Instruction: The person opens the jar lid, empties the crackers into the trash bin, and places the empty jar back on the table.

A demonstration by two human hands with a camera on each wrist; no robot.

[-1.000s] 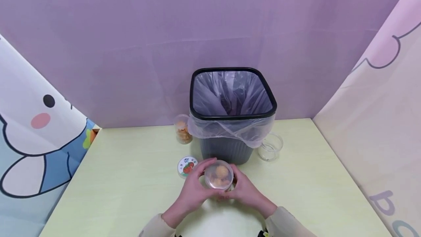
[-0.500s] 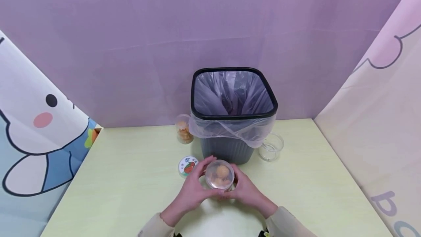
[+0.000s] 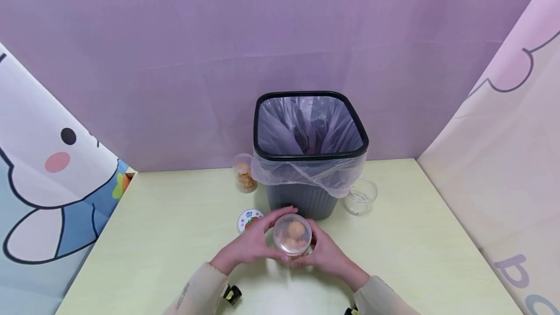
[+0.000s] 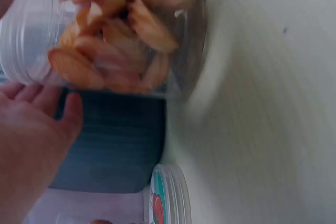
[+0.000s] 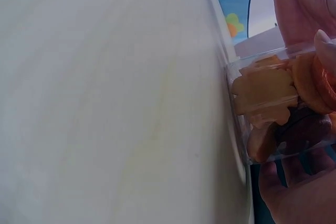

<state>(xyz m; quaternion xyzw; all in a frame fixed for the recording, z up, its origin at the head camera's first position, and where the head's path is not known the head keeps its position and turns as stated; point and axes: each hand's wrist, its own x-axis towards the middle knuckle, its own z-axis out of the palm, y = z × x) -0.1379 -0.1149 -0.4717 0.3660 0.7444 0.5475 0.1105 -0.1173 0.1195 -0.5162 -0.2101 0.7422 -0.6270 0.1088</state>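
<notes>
A clear plastic jar (image 3: pixel 292 235) with tan and brown biscuits inside stands upright between both hands, at or just above the table. In the left wrist view its threaded neck (image 4: pixel 31 35) shows no lid. My left hand (image 3: pixel 253 243) holds the jar from the left, index finger behind it and thumb at its front. My right hand (image 3: pixel 325 252) grips the other side, thumb also at the front; in the right wrist view its fingers (image 5: pixel 304 171) go partly behind the jar. A round lid (image 3: pixel 247 218) with a printed fruit picture lies by the left hand, partly covered by it.
A dark grey waste bin (image 3: pixel 302 201) with a black rim and pale plastic liner stands directly behind the jar. Another clear container of biscuits (image 3: pixel 244 179) is at its left, and a clear container (image 3: pixel 360 198) at its right. Purple and printed cloths (image 3: pixel 188 86) enclose the table.
My left hand has shifted slightly on the jar, its forearm swinging left and up so a wrist device shows. It now covers more of the lid. The right hand and jar barely moved.
</notes>
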